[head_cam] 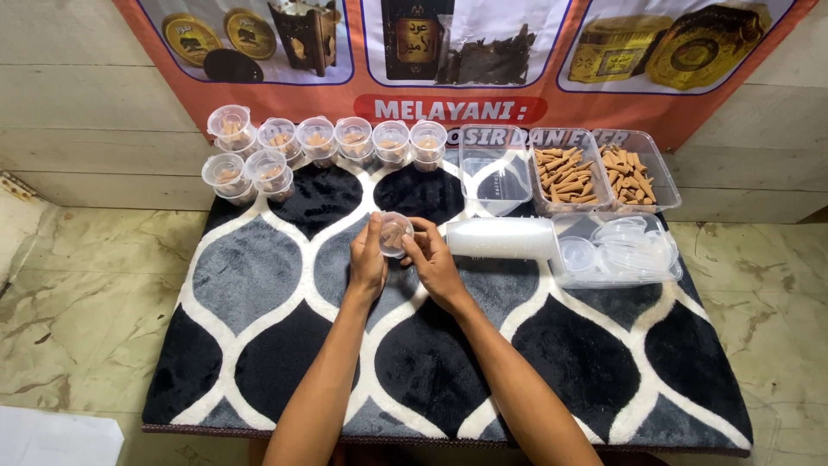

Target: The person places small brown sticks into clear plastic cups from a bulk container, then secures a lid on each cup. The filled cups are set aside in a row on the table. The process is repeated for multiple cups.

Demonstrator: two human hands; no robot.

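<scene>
A grey, black and white patterned rug [259,276] lies on the marble floor [78,285], its far edge against a wall hung with an orange banner [604,108]. On the far right of the rug stand three clear rectangular tubs: an empty one [493,168] and two filled with brown cone-shaped sticks [569,177]. Nearer, at the right, a clear tray [617,250] holds loose lids, with a lying stack of cups [500,238] touching its left side. Along the far left edge sit filled, lidded small cups [321,138] in a row, some stacked. At the rug's middle, the left hand [368,259] and right hand [431,259] both close their grip on one small clear cup [394,233], held between them just above the rug.
</scene>
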